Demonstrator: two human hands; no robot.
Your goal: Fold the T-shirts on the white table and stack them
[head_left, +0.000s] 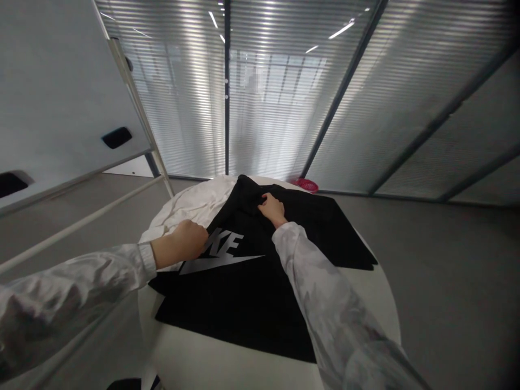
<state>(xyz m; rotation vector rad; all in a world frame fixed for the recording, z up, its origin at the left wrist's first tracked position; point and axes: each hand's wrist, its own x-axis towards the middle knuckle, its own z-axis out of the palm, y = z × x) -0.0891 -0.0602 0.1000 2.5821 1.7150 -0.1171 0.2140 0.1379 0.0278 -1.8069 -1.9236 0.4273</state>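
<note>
A black T-shirt (244, 303) with a grey printed logo lies spread over a round white table. My left hand (189, 239) is closed on the shirt's left edge beside the print, and the cloth there is pulled up in a fold. Higher up, near the collar area, my right hand (273, 208) pinches the black fabric between thumb and fingers. The right sleeve of the shirt lies flat towards the table's right side. Part of the lettering is hidden behind my left hand.
A crumpled white cloth (190, 200) lies on the table's far left. The round table's rim (392, 303) curves at right. Behind stands a ribbed translucent wall (276, 108), with a pink basket (306, 185) at its foot. A white board on a frame (60, 92) stands at left.
</note>
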